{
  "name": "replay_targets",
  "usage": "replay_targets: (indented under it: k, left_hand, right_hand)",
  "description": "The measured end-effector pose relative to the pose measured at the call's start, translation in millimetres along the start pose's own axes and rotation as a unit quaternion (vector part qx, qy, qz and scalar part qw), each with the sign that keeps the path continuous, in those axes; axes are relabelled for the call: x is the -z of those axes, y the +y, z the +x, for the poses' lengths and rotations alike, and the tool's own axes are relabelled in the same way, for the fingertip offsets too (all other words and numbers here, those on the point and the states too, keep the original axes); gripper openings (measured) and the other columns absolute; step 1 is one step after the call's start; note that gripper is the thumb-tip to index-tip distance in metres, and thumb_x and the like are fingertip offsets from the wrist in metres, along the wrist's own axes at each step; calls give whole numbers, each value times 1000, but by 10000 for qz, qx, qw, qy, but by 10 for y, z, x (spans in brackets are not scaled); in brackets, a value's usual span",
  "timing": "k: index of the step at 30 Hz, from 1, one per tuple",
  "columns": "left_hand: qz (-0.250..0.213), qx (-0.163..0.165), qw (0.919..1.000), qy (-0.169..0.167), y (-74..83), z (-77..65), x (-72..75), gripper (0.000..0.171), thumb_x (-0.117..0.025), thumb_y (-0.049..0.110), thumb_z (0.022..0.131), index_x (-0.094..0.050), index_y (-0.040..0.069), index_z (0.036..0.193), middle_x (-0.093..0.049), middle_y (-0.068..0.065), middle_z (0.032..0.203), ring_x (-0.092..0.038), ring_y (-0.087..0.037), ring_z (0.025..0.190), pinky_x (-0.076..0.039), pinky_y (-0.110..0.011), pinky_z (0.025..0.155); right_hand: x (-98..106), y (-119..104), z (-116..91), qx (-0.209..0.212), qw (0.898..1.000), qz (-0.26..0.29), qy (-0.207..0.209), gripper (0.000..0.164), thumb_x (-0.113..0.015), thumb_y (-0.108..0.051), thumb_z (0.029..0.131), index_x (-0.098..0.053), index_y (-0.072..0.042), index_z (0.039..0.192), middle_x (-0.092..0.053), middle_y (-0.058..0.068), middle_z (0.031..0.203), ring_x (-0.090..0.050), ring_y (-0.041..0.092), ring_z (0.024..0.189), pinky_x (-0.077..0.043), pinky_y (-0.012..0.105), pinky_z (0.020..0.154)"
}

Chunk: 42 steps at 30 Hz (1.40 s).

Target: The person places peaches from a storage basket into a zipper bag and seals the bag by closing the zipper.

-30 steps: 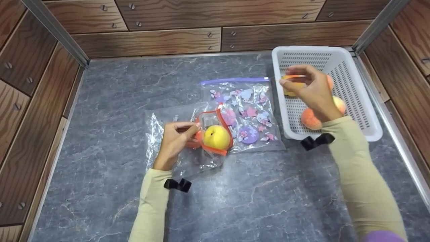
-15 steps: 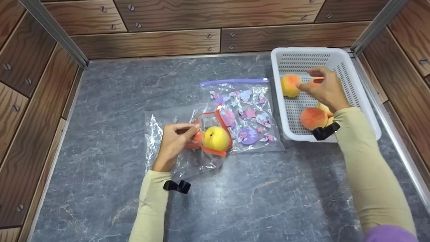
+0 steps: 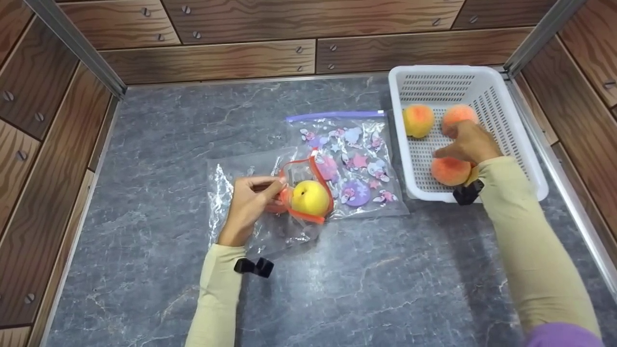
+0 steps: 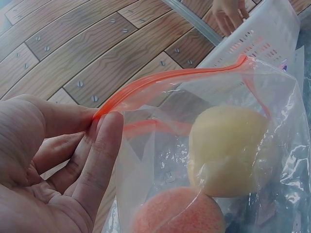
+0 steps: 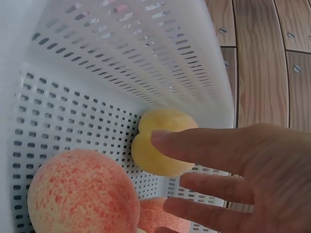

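My left hand pinches the orange zip edge of a clear bag between thumb and fingers; its mouth gapes. A yellow peach lies at the opening, and a reddish peach shows through the plastic below it. My right hand hovers inside the white basket, fingers apart, over several peaches. Near it are a yellow-orange peach, a pink-orange peach and a red-orange peach. Whether the fingers touch any is hard to tell; the hand and wrist partly hide the near fruit.
A second clear zip bag, with a purple zip and pink and purple cartoon prints, lies flat between the first bag and the basket. Wood-patterned walls enclose the grey marbled tabletop. The basket stands close to the right wall.
My right hand has moved from above the basket's left side rightward and lower among the peaches, uncovering the yellow-orange peach. My left hand stays on the bag.
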<state>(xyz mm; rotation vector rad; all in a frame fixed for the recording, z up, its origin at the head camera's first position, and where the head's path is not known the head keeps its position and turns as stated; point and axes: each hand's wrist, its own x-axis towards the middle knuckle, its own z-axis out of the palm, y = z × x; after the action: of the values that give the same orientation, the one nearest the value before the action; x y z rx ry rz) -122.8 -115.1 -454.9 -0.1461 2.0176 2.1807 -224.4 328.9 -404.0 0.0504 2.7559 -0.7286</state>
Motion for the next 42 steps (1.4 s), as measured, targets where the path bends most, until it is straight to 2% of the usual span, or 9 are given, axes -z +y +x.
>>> replay_targets:
  k: [8,16,19,23,26,31,36,42]
  left_hand:
    - [-171,-56,9998,3,3,-9,-1,19,-75,9,91,-75,-7,101,-74,-21,88,-70,-20,63,-62,-33,61]
    - [5,28,10000,46,-16,-14,22,12,-75,10,91,-78,1,98,-74,-18,87,-70,-22,65,-62,-34,63]
    - [48,47,10000,54,-17,-14,25,12,-75,10,91,-78,2,98,-74,-18,87,-69,-22,66,-61,-33,63]
    - [90,42,9999,49,-15,-18,29,20,-75,11,91,-75,-4,104,-74,-17,88,-69,-22,67,-61,-32,63]
    - [103,16,9999,46,-19,-18,29,26,-75,12,90,-73,-8,107,-74,-17,89,-69,-21,67,-61,-32,63]
    - [23,-52,10000,52,-16,-11,20,22,-75,11,90,-74,-7,104,-74,-17,88,-70,-21,65,-61,-33,63]
    - [-8,-112,9999,93,6,-5,15,22,-75,10,90,-74,-8,103,-74,-17,86,-69,-21,62,-61,-34,60]
    - [47,-305,9995,64,40,7,26,20,-75,9,91,-75,-7,102,-74,-17,84,-69,-20,62,-62,-35,62]
  right_hand:
    - [-28,79,-21,0,9990,-304,-314,58,-84,-19,80,-59,15,121,-57,35,126,-53,49,110,-43,62,96]
    - [-46,107,-24,-36,9982,-288,-531,56,-85,-18,77,-60,17,112,-59,37,115,-57,48,99,-51,58,85]
    - [-40,111,-25,-15,9979,-348,-542,52,-87,-19,76,-61,16,106,-62,34,108,-57,44,93,-51,52,78]
    - [-38,119,-36,-48,9968,-407,-692,50,-88,-22,76,-61,12,100,-62,28,100,-56,40,88,-50,47,72]
    - [-44,118,-43,-65,9950,-426,-899,53,-88,-23,77,-60,14,104,-61,30,105,-56,42,93,-50,51,77]
    - [-57,112,-48,98,9919,-481,-1171,61,-86,-24,78,-58,17,115,-61,35,115,-57,44,100,-49,56,86]
    - [-48,121,-60,231,9890,-667,-1299,64,-86,-22,78,-56,15,120,-61,34,114,-57,42,97,-50,55,84]
    - [-35,146,-75,419,9872,-873,-1264,60,-87,-23,75,-60,7,119,-61,30,110,-54,42,97,-47,55,84]
